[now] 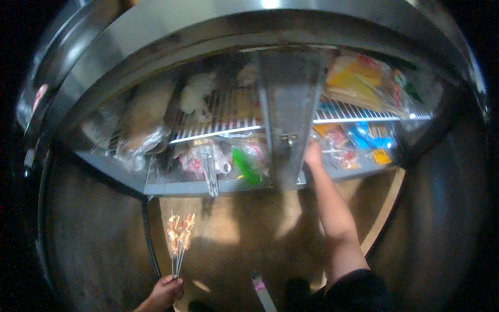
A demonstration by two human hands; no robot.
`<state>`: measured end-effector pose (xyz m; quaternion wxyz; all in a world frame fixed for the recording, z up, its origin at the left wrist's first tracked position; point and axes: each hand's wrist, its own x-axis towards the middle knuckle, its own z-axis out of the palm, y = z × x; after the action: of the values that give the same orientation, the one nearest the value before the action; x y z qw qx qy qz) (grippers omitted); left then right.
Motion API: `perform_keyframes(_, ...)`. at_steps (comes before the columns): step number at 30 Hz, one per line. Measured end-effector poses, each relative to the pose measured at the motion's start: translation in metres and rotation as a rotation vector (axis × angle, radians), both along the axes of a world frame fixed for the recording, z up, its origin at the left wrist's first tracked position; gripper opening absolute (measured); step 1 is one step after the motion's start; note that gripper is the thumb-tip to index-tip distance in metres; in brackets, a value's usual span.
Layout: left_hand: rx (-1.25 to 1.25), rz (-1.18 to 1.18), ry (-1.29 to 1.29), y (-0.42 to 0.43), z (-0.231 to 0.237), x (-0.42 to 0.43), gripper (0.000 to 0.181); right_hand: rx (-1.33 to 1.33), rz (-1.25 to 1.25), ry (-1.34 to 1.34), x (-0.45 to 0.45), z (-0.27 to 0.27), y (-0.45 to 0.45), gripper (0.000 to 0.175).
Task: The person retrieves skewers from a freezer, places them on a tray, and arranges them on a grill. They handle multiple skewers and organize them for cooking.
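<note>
My left hand (167,289), low at the left, grips the bare ends of several thin metal skewers threaded with pieces of meat (180,232). The meat points up, in front of an open refrigerator (206,190). My right hand (314,153) reaches into its right compartment, close beside the central divider (290,97). Its fingers are partly hidden, and I cannot tell whether they hold anything. Plastic bags of food (339,142) lie just to the right of it. In the left compartment, a bundle of metal skewers (210,167) sticks out over the front edge.
Open doors flank me at left (93,234) and right (436,218). Wire shelves (218,130) carry bagged food, including a large yellow package (354,80). A green object (246,167) and a blue packet (370,134) lie below. A pale strip (264,294) shows at the bottom.
</note>
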<state>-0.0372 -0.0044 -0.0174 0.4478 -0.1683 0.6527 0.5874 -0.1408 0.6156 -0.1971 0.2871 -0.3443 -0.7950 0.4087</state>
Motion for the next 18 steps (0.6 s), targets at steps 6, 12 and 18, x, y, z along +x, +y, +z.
perform_keyframes(6,-0.079,0.011,-0.033,-0.004,0.002,0.025,0.013,-0.103,0.103,0.084,0.035,0.029,-0.005,0.035)
perform_keyframes(12,-0.056,0.127,-0.094,-0.006,0.004,0.035,0.014,-0.143,0.354,-0.163,0.114,0.157,-0.018,0.019)
perform_keyframes(18,-0.101,0.115,-0.001,-0.007,0.005,0.031,0.012,-0.174,0.179,0.365,0.138,0.205,-0.031,0.017)
